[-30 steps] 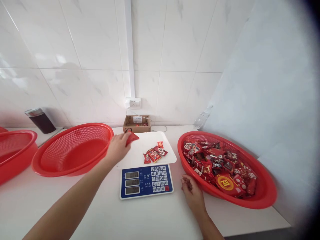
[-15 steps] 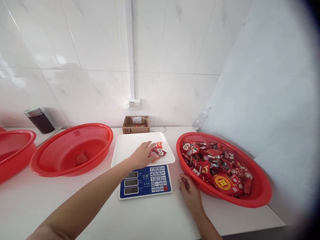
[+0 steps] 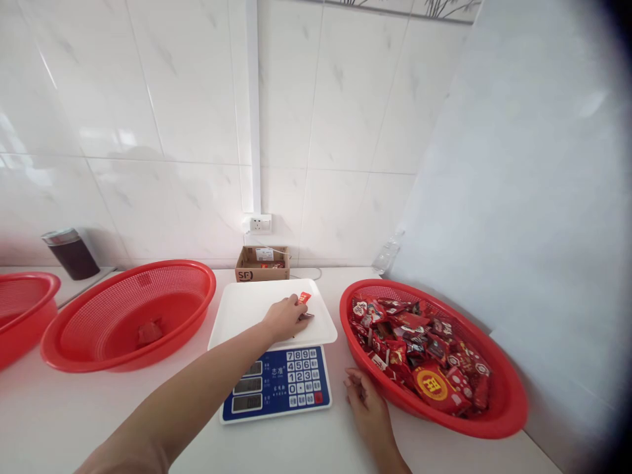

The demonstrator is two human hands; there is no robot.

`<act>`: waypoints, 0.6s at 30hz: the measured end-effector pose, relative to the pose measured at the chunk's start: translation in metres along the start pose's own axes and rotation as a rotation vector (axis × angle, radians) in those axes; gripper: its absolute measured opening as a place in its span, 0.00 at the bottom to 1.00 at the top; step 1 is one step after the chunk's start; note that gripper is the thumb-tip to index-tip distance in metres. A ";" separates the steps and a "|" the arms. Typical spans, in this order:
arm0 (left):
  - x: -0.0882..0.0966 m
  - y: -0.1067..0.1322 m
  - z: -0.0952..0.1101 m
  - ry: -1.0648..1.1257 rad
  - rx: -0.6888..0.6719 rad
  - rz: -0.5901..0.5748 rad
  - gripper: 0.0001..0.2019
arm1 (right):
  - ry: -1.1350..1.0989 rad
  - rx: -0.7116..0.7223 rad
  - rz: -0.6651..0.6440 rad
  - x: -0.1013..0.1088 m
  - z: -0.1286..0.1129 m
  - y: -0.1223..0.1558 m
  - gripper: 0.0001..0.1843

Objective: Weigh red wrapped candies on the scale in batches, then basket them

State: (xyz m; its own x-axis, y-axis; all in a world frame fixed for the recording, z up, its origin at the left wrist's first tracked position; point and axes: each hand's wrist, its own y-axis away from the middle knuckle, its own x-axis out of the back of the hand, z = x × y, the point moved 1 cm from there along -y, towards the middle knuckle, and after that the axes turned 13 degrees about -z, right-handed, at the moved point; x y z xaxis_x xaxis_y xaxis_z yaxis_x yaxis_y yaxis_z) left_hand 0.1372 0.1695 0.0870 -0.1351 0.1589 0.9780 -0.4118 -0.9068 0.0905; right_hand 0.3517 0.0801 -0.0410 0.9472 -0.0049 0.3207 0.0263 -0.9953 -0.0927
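My left hand point(image 3: 286, 318) reaches onto the white weighing pan point(image 3: 237, 322) of a blue-fronted scale point(image 3: 276, 388). Its fingers are closed around a few small wrapped candies point(image 3: 305, 298); a red wrapper pokes out past the fingertips, and the rest are mostly hidden under the hand. My right hand point(image 3: 366, 405) rests on the table just left of a red basket point(image 3: 508, 411), its fingers loosely curled and slightly apart with nothing visible in them. That basket holds a heap of red wrapped candies point(image 3: 409, 342), including a large packet with a yellow round emblem point(image 3: 435, 384).
On the left stands another red basket point(image 3: 182, 273) with a red packet point(image 3: 149, 331) at its bottom. A further red basket point(image 3: 34, 283) is cut off by the frame's edge. Behind the scale sits a small cardboard box point(image 3: 241, 274); a dark flask point(image 3: 74, 255) leans far left.
My left hand has gone from spread fingers over the candies to closed around them. My right hand stays beside the basket. The camera view has tilted up slightly.
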 end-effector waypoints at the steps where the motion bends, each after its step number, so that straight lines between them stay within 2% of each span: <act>1: 0.000 -0.001 -0.001 0.006 0.011 0.003 0.19 | -0.001 -0.002 0.006 0.000 0.001 0.000 0.22; 10: 0.006 -0.003 -0.010 0.123 0.132 0.072 0.16 | -0.052 0.009 0.019 -0.001 -0.001 -0.001 0.23; 18: 0.006 -0.026 -0.009 0.195 0.189 -0.041 0.15 | -0.060 0.018 0.003 -0.001 0.003 -0.002 0.21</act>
State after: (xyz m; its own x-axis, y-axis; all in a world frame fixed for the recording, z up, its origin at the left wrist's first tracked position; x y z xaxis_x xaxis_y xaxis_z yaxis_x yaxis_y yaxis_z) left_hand 0.1387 0.1977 0.0885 -0.3006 0.2524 0.9198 -0.2479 -0.9519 0.1802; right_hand 0.3520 0.0821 -0.0444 0.9648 -0.0020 0.2632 0.0281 -0.9935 -0.1105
